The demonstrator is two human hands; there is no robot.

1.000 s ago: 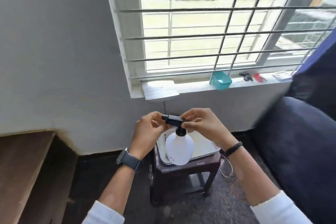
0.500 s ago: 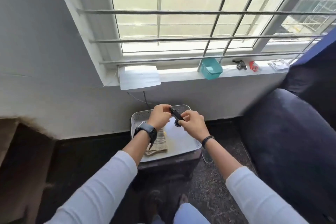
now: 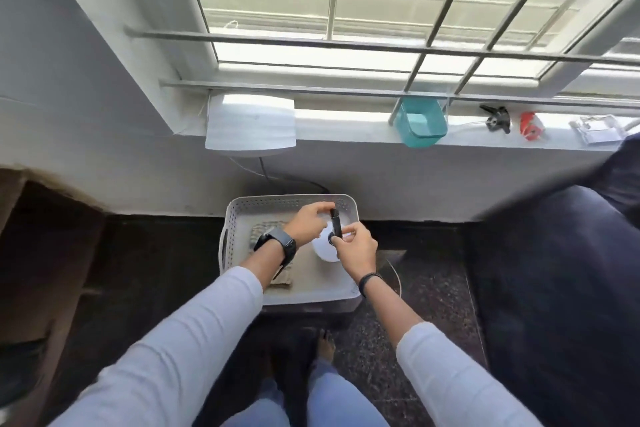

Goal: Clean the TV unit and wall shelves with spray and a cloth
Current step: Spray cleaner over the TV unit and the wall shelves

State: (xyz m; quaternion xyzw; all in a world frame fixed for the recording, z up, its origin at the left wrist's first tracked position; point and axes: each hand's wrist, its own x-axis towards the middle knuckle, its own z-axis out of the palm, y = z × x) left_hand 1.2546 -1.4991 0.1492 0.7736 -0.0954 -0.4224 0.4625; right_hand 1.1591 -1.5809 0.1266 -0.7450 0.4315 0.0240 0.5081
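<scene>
A white spray bottle [image 3: 323, 248] with a black trigger head stands in a white perforated tray [image 3: 239, 215] on a small dark stool below the window. My left hand [image 3: 310, 224] pinches the front end of the black head from the left. My right hand [image 3: 355, 248] grips the head's rear end from the right. A folded beige cloth [image 3: 265, 230] lies in the tray under my left wrist, partly hidden by my arm.
The window sill holds a white foam sheet [image 3: 251, 125], a teal box [image 3: 420, 121], a black clip [image 3: 497, 118], a red item [image 3: 530, 125] and a clear case [image 3: 595, 128]. A dark blue sofa [image 3: 561, 288] fills the right. A wooden unit [image 3: 24, 253] stands at the left.
The view has tilted down until I look at the tray from above. Both hands stay on the black spray head, and the head has turned between them while the bottle sits in the tray.
</scene>
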